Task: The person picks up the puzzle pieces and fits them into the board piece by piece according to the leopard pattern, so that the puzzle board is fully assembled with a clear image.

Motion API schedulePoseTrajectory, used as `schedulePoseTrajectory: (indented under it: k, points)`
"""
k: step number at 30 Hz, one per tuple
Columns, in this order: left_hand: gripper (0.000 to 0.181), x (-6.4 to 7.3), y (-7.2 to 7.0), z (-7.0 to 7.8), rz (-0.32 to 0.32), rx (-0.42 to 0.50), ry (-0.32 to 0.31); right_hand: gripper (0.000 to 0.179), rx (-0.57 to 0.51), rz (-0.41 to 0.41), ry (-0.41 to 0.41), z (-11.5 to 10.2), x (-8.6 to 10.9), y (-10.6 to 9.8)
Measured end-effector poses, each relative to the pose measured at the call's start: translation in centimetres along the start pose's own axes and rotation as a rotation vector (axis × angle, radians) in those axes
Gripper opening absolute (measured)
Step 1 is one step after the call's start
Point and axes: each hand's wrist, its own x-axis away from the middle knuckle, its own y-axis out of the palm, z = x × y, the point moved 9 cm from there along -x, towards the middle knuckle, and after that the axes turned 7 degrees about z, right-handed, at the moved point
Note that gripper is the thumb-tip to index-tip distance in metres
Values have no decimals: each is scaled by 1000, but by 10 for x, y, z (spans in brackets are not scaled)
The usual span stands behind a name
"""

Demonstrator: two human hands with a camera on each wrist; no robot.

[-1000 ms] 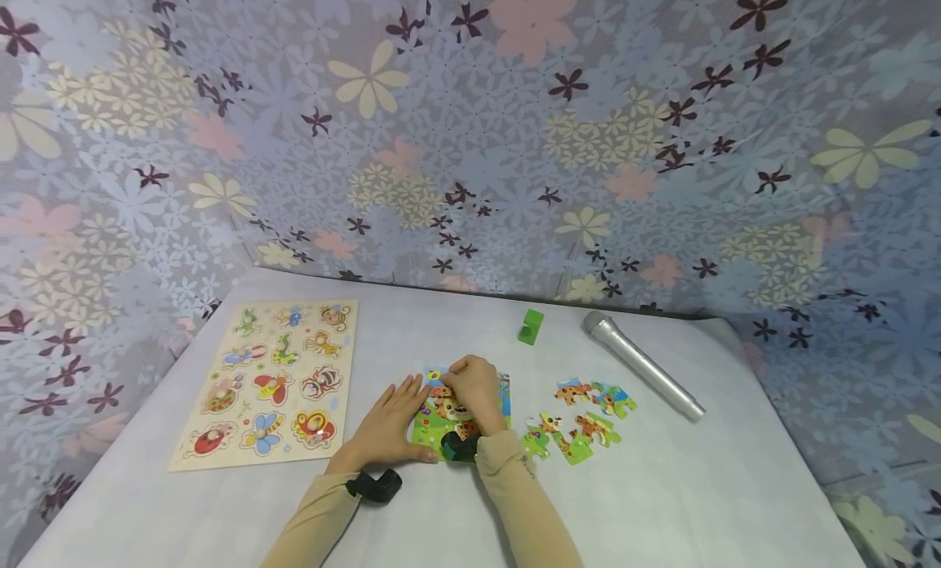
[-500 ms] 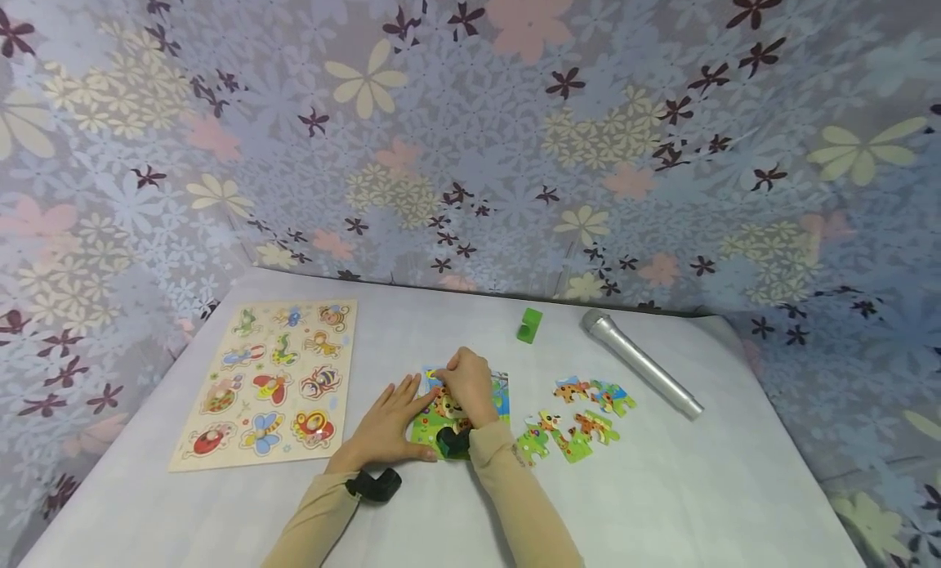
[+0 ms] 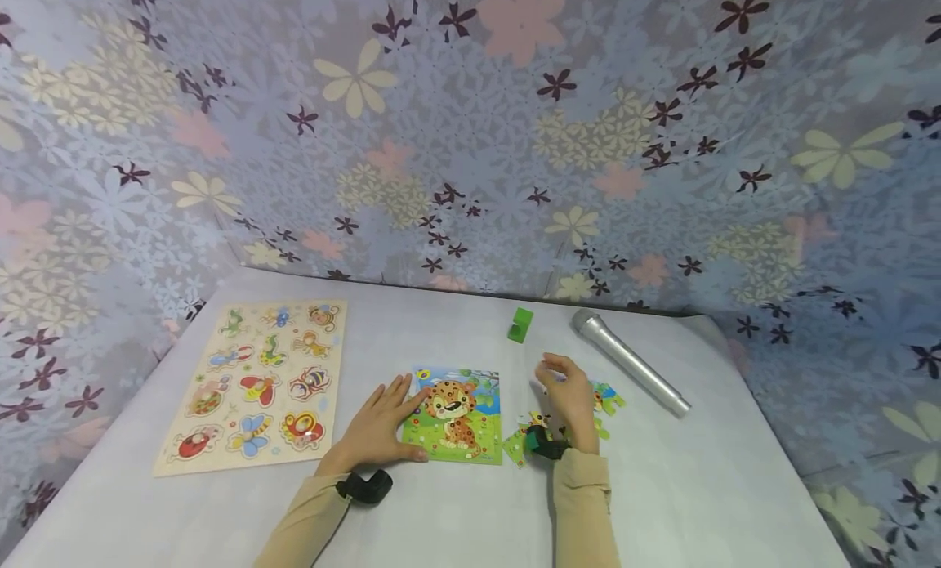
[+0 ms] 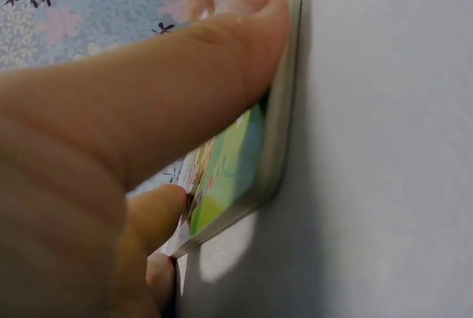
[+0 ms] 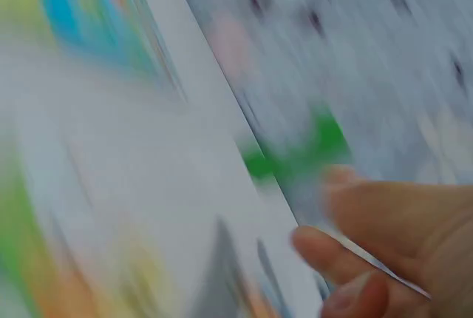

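Note:
A square leopard-cub jigsaw puzzle point(image 3: 470, 425) lies in the middle of the table. My left hand point(image 3: 378, 425) rests along its left side with fingers spread; in the left wrist view the thumb point(image 4: 214, 74) presses on the puzzle near its edge. Off to the right, my right hand point(image 3: 572, 396) is over the loose jigsaw pieces point(image 3: 608, 396), its fingers loosely bent and nothing visible between them. More jigsaw pieces point(image 3: 516, 445) show beside its wrist, some hidden under the hand. The right wrist view is blurred, with the thumb and fingers point(image 5: 421, 222) apart.
A wooden board with insect pictures point(image 3: 243, 380) lies at the left. Toward the back sits a small green block point(image 3: 520, 324) with a notch. A silver microphone point(image 3: 634, 362) lies slanted at the right, beyond the loose pieces. A flowered cloth point(image 3: 470, 143) hangs behind the table.
My right hand has lifted off the jigsaw puzzle and moved right, over the loose pieces, uncovering the leopard picture. The left hand stays at the puzzle's left side.

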Motion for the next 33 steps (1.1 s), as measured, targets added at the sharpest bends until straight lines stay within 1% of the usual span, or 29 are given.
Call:
schedulePoseTrajectory:
  k: [2, 5, 7, 10, 14, 16, 21, 24, 28, 31, 33]
  points:
    - [102, 1, -3, -2, -1, -2, -6, 48, 58, -28, 19, 14, -1, -14]
    - [102, 2, -6, -4, 4, 0, -13, 55, 131, -77, -14, 21, -2, -20]
    - [103, 2, -6, -4, 3, -6, -13, 56, 144, -95, -43, 19, -2, -19]
    - [103, 1, -6, -4, 1, -7, -10, 56, 162, -91, -66, 15, -4, -17]
    - [104, 1, -5, -3, -2, -2, -11, 57, 197, -112, -60, 14, -5, -14]
    - [104, 1, -5, -2, -1, -5, -8, 58, 221, -130, -70, 14, -6, -13]
    - [103, 0, -4, 0, -9, -3, -2, 58, 219, -176, -74, 16, -6, -13]
    - [103, 0, -2, 2, -20, 5, -3, 55, 166, -185, -31, 20, -3, -18]
    - [103, 1, 0, 1, -24, 1, -8, 40, 130, -164, 65, 23, 4, -27]
    - [103, 0, 1, 1, -23, -6, -8, 34, 166, -177, 108, 23, 10, -31]
    - [103, -1, 1, 2, -24, -8, -5, 36, 194, -204, 100, 21, 11, -31]
